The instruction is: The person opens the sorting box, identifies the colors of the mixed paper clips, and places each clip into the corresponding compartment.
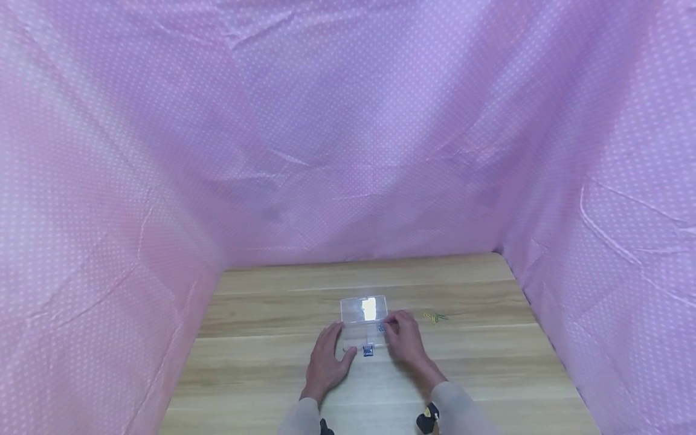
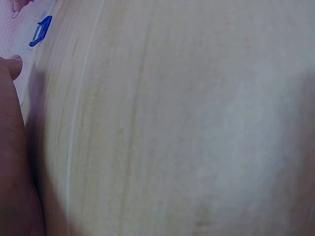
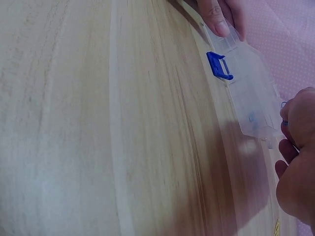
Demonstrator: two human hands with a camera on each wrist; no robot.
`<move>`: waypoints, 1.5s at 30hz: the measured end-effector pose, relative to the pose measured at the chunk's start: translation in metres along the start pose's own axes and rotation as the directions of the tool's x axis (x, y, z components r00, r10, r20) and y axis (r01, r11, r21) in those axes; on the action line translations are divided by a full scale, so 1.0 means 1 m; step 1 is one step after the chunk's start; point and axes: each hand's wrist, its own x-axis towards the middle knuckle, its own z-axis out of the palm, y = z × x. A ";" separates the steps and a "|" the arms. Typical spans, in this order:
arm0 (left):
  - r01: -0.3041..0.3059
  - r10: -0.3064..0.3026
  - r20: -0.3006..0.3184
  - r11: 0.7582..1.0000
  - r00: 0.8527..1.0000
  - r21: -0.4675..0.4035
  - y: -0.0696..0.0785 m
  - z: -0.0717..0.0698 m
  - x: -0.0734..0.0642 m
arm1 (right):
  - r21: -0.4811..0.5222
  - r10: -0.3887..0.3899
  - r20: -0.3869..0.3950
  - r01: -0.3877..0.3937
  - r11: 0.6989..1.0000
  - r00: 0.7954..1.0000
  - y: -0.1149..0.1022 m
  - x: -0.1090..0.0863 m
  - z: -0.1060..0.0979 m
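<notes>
Right hand has fingertips pinched together on a blue paper clip at the right end of a clear plastic box, lower middle of the frame. Left hand is spread wide, holding nothing, bracing the box's left end, probably so it won't slide. Lid's flipped back, likely for access; yellowish clips lie farther right, within easy reach.

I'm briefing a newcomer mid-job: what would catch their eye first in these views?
Most striking is the pink dotted cloth walling the wooden table at the back and both sides. Next comes the open clear box with its blue latch at the front edge, between the person's left grip and right grip. Right of them lie small yellow and green clips.
</notes>
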 end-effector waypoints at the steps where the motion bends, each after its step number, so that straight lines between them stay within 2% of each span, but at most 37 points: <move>1: 0.000 0.000 0.000 1.000 1.000 0.001 0.000 0.000 0.000 | -0.004 -0.005 -0.002 0.005 1.000 1.000 0.000 0.000 0.001; 10: -0.018 0.018 -0.013 1.000 1.000 0.002 -0.001 0.001 0.000 | 0.011 -0.002 0.002 0.002 1.000 1.000 0.002 0.000 0.005; 23: -0.024 0.024 -0.019 1.000 1.000 0.005 -0.001 0.000 -0.001 | -0.036 -0.027 -0.025 0.026 0.999 0.999 0.001 0.000 0.006; 30: -0.036 0.036 -0.025 0.999 0.999 0.006 -0.001 0.000 -0.001 | -0.086 -0.090 -0.041 0.087 0.992 0.995 0.000 -0.001 0.006; 38: -0.025 0.025 -0.013 1.000 1.000 0.006 -0.002 0.000 -0.001 | -0.091 -0.084 -0.035 0.080 0.993 0.996 0.000 -0.001 0.006; 45: -0.012 0.012 0.002 1.000 1.000 -0.016 -0.001 -0.001 0.000 | -0.108 -0.132 -0.039 0.127 0.986 0.990 0.000 -0.001 0.004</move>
